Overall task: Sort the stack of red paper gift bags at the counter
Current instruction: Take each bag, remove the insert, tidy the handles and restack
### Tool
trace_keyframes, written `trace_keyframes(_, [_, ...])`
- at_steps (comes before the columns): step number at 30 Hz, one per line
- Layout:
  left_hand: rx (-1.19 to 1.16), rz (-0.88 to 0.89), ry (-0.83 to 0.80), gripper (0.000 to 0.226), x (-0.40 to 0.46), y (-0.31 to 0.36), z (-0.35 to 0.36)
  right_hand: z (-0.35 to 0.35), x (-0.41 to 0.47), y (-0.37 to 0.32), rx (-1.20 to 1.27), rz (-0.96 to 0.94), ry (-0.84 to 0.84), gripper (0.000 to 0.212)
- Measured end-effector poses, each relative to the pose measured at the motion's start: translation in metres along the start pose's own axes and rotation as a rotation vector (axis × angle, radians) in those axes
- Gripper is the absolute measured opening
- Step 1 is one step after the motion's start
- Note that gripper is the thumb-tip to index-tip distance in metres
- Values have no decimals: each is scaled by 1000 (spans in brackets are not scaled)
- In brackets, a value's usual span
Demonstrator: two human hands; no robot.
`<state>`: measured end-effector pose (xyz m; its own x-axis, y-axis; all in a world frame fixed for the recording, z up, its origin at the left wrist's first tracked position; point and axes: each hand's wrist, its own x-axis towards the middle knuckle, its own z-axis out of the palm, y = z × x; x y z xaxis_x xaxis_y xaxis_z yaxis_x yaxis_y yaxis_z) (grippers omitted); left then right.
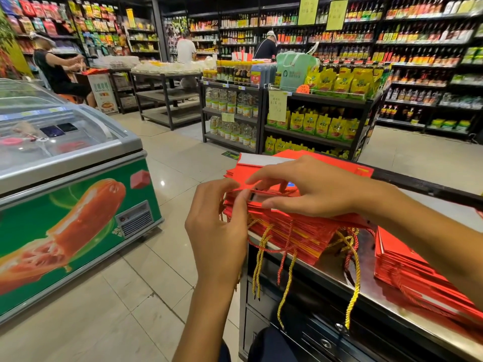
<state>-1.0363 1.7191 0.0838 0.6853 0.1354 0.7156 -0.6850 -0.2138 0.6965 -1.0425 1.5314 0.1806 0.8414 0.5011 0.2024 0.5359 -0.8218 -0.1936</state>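
A thick stack of flat red paper gift bags [292,231] lies on the left end of the metal counter [366,283], with gold and red cord handles hanging over the front edge. My left hand [219,226] grips the stack's near left corner, its thumb on the top bag's edge. My right hand [308,189] rests on top of the stack, its fingers and thumb pinching the upper edge of the top bag. A second pile of red bags [407,265] sits further right on the counter, partly hidden by my right forearm.
A green chest freezer [73,205] with a glass lid stands to the left across a tiled aisle. Black shelf racks with yellow pouches [321,126] and bottles stand beyond the counter. A seated person and two standing people are far back.
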Motion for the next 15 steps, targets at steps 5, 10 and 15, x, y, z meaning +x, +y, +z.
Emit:
trace_keyframes(5, [33,24,-20,9,-1,-4,-1,3,2,1,-15,2,36,33])
trace_keyframes(10, [82,10,-78,11,0,4,2,10,3,-4,-21,-44,103,41])
trace_keyframes(15, [347,-125,-94,16,5,16,9,12,5,-6,-120,-34,73,52])
